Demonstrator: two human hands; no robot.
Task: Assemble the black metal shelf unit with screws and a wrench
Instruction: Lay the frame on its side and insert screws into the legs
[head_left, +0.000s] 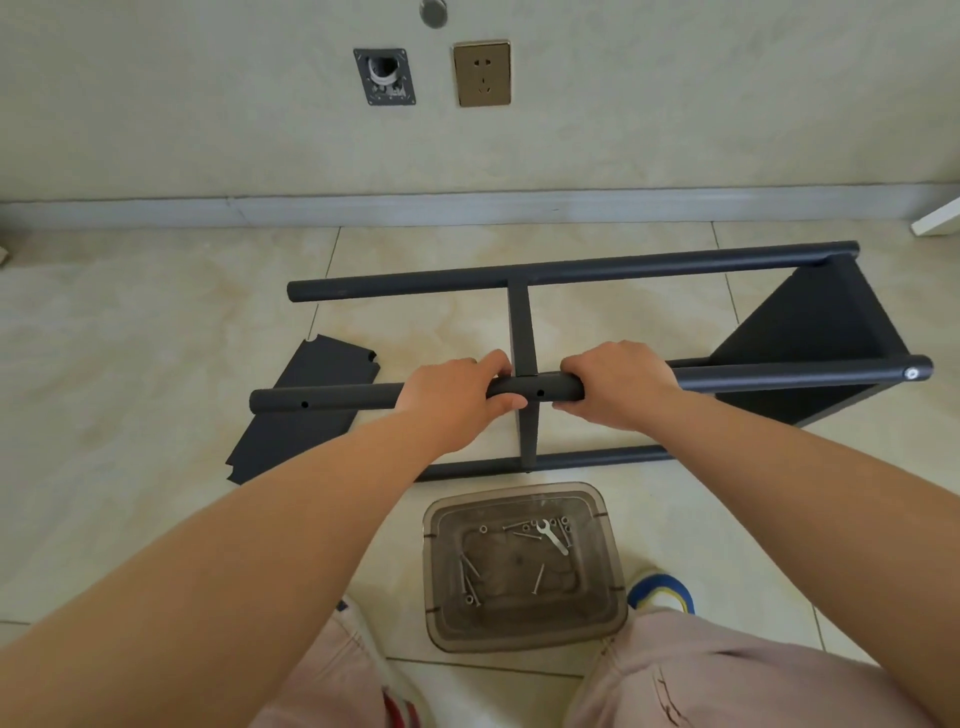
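The black metal shelf frame lies on its side on the tiled floor, with one shelf panel fixed at its right end. My left hand and my right hand both grip the nearest round tube, one on each side of the crossbar. A loose black shelf panel lies flat under the tube's left end. A clear plastic tub in front of my knees holds several screws and a small silver wrench.
The wall with a skirting board runs close behind the frame. A gold socket and a metal wall plate sit above. A white board corner pokes in at far right. My knees and shoes fill the bottom edge.
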